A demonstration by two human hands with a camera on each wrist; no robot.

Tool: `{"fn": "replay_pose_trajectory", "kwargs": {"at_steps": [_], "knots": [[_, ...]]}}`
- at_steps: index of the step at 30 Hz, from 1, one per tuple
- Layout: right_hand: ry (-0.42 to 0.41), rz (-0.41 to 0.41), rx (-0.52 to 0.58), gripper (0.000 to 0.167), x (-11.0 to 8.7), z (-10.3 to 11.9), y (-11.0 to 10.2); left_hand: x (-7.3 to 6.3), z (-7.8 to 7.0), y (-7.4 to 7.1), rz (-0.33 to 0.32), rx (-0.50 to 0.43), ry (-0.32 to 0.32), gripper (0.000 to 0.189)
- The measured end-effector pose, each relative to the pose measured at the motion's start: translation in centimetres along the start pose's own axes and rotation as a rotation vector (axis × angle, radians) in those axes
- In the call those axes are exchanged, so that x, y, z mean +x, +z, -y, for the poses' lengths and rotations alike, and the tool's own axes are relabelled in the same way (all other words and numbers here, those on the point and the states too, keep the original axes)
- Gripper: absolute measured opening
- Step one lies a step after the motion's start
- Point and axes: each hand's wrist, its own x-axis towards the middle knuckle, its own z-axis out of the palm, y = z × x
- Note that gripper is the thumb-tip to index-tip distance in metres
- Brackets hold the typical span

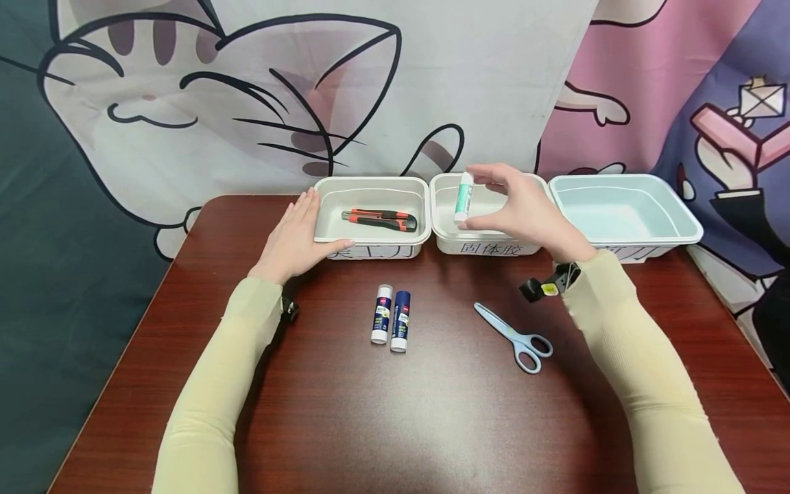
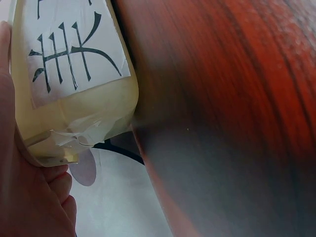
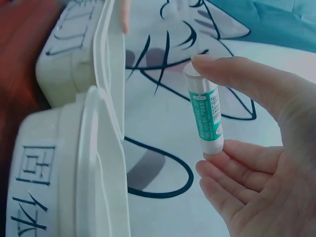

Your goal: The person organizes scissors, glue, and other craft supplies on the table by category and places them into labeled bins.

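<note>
My right hand (image 1: 524,209) pinches a green-and-white glue stick (image 1: 464,197) by its two ends, thumb at one end and fingertips at the other. It holds the stick above the middle bin (image 1: 484,245), labelled 固体胶, as the right wrist view also shows. Against the left bin (image 1: 372,252) rests my left hand (image 1: 293,237), fingers straight along its left side and thumb at the front rim. Inside that bin lie two orange-and-black utility knives (image 1: 381,219). Two blue-and-white glue sticks, a left one (image 1: 382,314) and a right one (image 1: 400,321), lie side by side on the table.
Light-blue scissors (image 1: 515,337) lie on the brown table (image 1: 345,425), right of the two glue sticks. A pale blue-tinted bin (image 1: 626,206) stands at the right end of the row. Behind the bins hangs a cloth (image 1: 481,75) with cartoon drawings.
</note>
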Motion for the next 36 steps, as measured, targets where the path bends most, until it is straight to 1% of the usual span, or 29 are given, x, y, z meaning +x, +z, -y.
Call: {"fn": "replay_pose_trajectory", "kwargs": {"at_steps": [3,6,13,19,23,26,32,36], "knots": [[0.043,0.017,-0.026,0.086,0.8,-0.1,-0.4,0.0,0.0,0.0,0.001,0.0,-0.002,0.122],[0.069,0.044,-0.023,0.089,1.6,-0.3,-0.6,0.0,0.0,0.0,0.001,0.0,-0.004,0.122],[0.066,0.094,-0.009,0.089,3.5,-1.2,-0.4,-0.1,0.0,-0.1,-0.003,-0.004,0.003,0.122],[0.072,0.137,0.021,0.09,4.5,-2.6,0.5,-0.1,0.0,0.0,-0.003,-0.005,0.001,0.122],[0.088,0.177,-0.012,0.092,4.7,-3.3,1.2,-0.1,0.1,0.0,-0.006,0.0,0.002,0.123],[0.09,0.19,-0.056,0.091,4.7,-3.7,1.5,-0.1,0.1,0.0,-0.007,-0.002,0.005,0.124],[0.062,0.166,-0.058,0.08,4.2,-4.4,1.5,-0.1,0.1,0.0,-0.005,-0.004,0.003,0.123],[0.068,0.146,-0.061,0.076,3.7,-4.6,1.1,-0.1,0.1,0.0,-0.003,-0.007,-0.001,0.123]]}}
